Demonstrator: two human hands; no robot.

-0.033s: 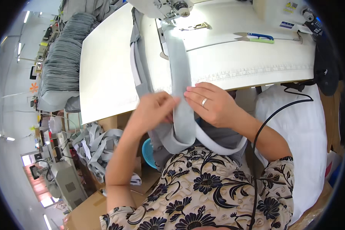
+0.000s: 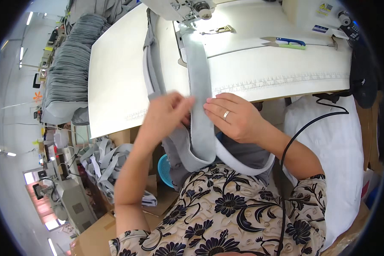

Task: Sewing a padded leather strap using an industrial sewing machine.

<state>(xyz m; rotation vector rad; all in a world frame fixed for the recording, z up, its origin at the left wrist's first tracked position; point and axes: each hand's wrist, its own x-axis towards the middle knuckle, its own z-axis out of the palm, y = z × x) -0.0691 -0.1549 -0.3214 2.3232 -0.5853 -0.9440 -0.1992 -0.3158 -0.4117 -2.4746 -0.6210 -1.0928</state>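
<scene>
A long grey fabric strip (image 2: 200, 81) runs from under the sewing machine head (image 2: 196, 10) toward me, over the table edge, and loops back at my lap. My right hand (image 2: 234, 117), wearing a ring, has its fingers together at the strip's right edge; its thumb is hidden. My left hand (image 2: 168, 113) is curled beside the left edge, thumb toward the fingers, partly blurred; what it pinches, if anything, is hidden. Left of the strip, a folded grey band (image 2: 153, 64) trails over the table to my left hand. A white band (image 2: 243, 164) curves across my lap.
The white table (image 2: 119, 77) carries blue-and-green thread snips (image 2: 286, 42) and a printed ruler scale (image 2: 281, 81). At left stand stacked grey fabric pieces (image 2: 72, 64), with a heap of grey strips (image 2: 104, 164) below. A black cable (image 2: 292, 141) hangs by my right arm, near a white sack (image 2: 328, 162).
My left hand has shifted slightly up and left, off the strip's face to its edge. The strip and the folded band have moved slightly left. My right hand is nearly still.
</scene>
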